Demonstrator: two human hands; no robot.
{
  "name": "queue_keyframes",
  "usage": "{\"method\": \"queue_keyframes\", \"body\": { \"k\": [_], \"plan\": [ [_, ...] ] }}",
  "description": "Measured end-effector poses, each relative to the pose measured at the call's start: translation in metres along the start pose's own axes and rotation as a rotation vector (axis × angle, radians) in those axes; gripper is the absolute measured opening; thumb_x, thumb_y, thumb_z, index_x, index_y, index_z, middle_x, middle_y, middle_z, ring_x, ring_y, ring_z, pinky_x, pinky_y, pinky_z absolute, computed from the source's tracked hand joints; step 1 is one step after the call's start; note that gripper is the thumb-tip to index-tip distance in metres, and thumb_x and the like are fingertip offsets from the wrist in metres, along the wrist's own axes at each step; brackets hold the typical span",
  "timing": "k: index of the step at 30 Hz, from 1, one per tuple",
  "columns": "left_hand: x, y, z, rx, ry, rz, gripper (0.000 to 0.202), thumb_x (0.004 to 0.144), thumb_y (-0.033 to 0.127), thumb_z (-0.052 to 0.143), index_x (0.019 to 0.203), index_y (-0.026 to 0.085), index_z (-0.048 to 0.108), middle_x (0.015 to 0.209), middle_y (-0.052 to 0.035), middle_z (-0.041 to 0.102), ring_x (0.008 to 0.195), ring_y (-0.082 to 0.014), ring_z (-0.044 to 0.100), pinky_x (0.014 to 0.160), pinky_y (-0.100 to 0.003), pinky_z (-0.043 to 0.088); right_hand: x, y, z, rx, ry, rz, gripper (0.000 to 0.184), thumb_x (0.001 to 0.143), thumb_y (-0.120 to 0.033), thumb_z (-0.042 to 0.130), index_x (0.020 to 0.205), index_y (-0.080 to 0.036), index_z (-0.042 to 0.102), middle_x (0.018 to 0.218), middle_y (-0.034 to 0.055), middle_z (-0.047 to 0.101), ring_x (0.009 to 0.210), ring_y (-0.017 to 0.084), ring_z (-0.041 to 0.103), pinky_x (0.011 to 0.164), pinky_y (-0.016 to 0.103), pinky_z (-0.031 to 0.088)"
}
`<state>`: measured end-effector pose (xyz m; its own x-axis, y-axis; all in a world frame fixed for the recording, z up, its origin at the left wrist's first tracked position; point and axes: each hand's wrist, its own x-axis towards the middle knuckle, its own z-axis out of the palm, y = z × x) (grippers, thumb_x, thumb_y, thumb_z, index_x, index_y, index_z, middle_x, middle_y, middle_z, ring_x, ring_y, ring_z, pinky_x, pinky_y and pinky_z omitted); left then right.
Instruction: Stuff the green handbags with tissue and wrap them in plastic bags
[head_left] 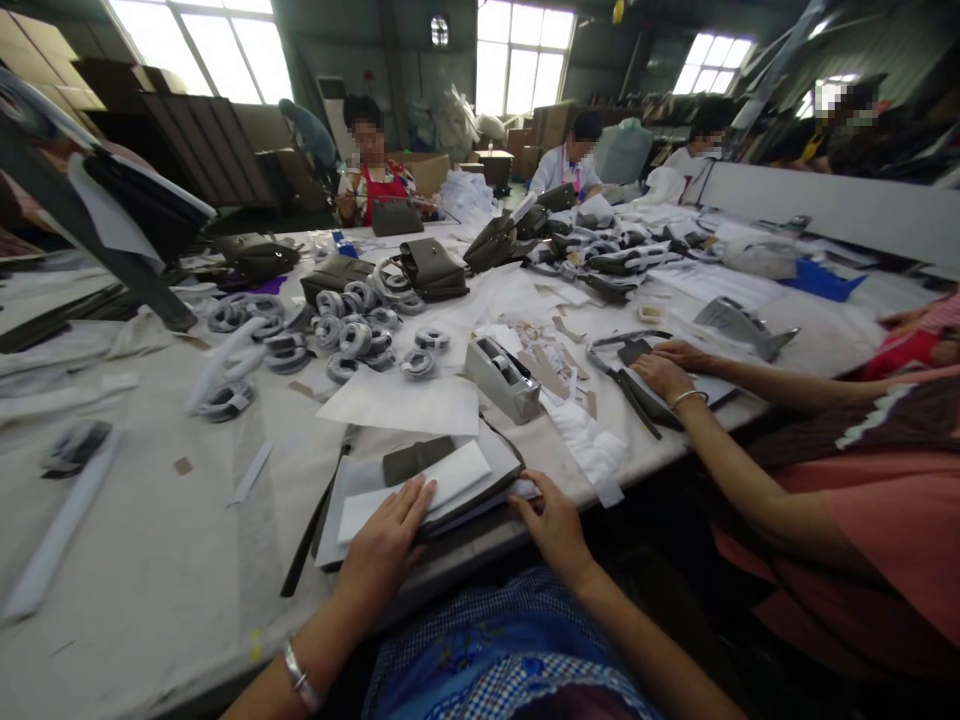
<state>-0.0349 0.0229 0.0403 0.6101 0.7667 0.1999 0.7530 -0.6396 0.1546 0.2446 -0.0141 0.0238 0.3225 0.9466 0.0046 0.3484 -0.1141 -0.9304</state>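
On the table in front of me lies a flat dark olive bag, with pale sheets over it and a dark strap along its left side. My left hand rests with its fingers stretched out on a folded white sheet on top of the bag. Beside that sheet is a dark olive flap-like piece. My right hand holds the bag's right edge between thumb and fingers, where some white wrapping shows. A loose white sheet lies just behind the bag.
A grey tape dispenser stands behind the bag, near paper scraps. Several wrapped strap coils and olive bags lie farther back. At my right, a co-worker's hands work on another bag; other people sit across the table.
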Motion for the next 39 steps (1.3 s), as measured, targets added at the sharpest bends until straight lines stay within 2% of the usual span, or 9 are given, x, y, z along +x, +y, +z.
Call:
{"method": "queue_keyframes", "body": {
  "k": [4,10,14,21,25,28,31,34,39],
  "plan": [
    [-0.003,-0.001,0.006,0.029,0.047,0.023,0.078,0.084,0.008,0.054,0.154,0.021,0.023,0.152,-0.0117,0.044,0.135,-0.0258,0.048,0.11,-0.043,0.044,0.009,0.001,-0.015,-0.292,-0.059,-0.203,0.032,0.084,-0.043,0.064,0.107,-0.02,0.066,0.104,0.0096,0.073,0.083,0.025,0.07,0.082,0.037,0.053],
    [-0.002,-0.002,0.002,0.05,0.034,0.027,0.077,0.084,0.013,0.059,0.153,0.02,0.026,0.152,-0.0132,0.044,0.134,-0.0267,0.049,0.11,-0.043,0.045,0.018,0.004,-0.011,-0.319,-0.151,-0.167,0.024,0.089,-0.041,0.058,0.101,-0.021,0.064,0.076,0.0025,0.07,0.067,0.021,0.068,0.065,0.029,0.05],
    [-0.003,0.0,0.003,0.073,0.043,0.044,0.078,0.084,0.022,0.063,0.153,0.019,0.026,0.153,-0.0147,0.043,0.135,-0.0287,0.048,0.109,-0.045,0.045,0.02,0.001,-0.007,-0.412,-0.181,-0.182,0.024,0.089,-0.043,0.059,0.091,-0.02,0.063,0.07,0.0023,0.068,0.067,0.021,0.067,0.062,0.028,0.047],
    [-0.005,0.001,0.01,0.087,0.101,0.026,0.074,0.087,0.01,0.05,0.155,0.022,0.022,0.153,-0.0111,0.043,0.135,-0.0254,0.048,0.109,-0.044,0.046,0.018,-0.003,-0.022,-0.625,-0.138,-0.31,0.026,0.088,-0.046,0.065,0.093,-0.02,0.066,0.072,0.002,0.071,0.067,0.021,0.069,0.062,0.028,0.049],
    [-0.006,0.003,0.012,0.105,0.133,0.028,0.071,0.087,0.008,0.049,0.154,0.021,0.026,0.153,-0.0105,0.043,0.135,-0.0255,0.048,0.109,-0.044,0.046,0.013,-0.022,-0.031,-0.684,0.019,-0.616,0.03,0.093,-0.039,0.062,0.113,-0.019,0.065,0.104,0.0102,0.073,0.095,0.024,0.07,0.085,0.036,0.054],
    [-0.007,0.003,0.014,0.136,0.157,0.044,0.07,0.086,0.006,0.048,0.153,0.019,0.03,0.153,-0.0114,0.042,0.135,-0.0256,0.049,0.109,-0.043,0.046,0.02,-0.038,-0.02,-0.753,-0.157,-0.964,0.05,0.093,-0.032,0.063,0.14,-0.02,0.051,0.143,0.0124,0.054,0.135,0.029,0.047,0.115,0.05,0.035],
    [-0.009,0.002,0.018,0.18,0.158,0.055,0.067,0.087,0.005,0.046,0.151,0.017,0.033,0.152,-0.013,0.043,0.135,-0.0257,0.049,0.109,-0.043,0.046,0.035,-0.031,0.0,-0.754,-0.332,-1.154,0.052,0.096,-0.02,0.056,0.146,-0.022,0.045,0.147,0.0081,0.051,0.141,0.026,0.04,0.119,0.052,0.028],
    [-0.006,0.007,0.019,0.221,0.129,0.048,0.063,0.087,0.007,0.045,0.148,0.016,0.039,0.153,-0.0134,0.042,0.137,-0.0268,0.046,0.109,-0.044,0.045,0.045,-0.009,0.016,-0.651,-0.34,-1.159,0.042,0.098,-0.014,0.048,0.139,-0.022,0.054,0.137,0.0056,0.061,0.131,0.021,0.053,0.116,0.045,0.037],
    [0.013,0.033,0.012,0.293,0.024,-0.008,0.052,0.089,0.013,0.043,0.14,0.008,0.049,0.154,-0.0187,0.036,0.143,-0.0346,0.035,0.109,-0.059,0.038,0.043,0.007,0.019,-0.496,-0.391,-0.931,0.04,0.099,-0.014,0.048,0.133,-0.031,0.059,0.136,0.0005,0.062,0.131,0.019,0.054,0.117,0.044,0.035]
  ]
}}
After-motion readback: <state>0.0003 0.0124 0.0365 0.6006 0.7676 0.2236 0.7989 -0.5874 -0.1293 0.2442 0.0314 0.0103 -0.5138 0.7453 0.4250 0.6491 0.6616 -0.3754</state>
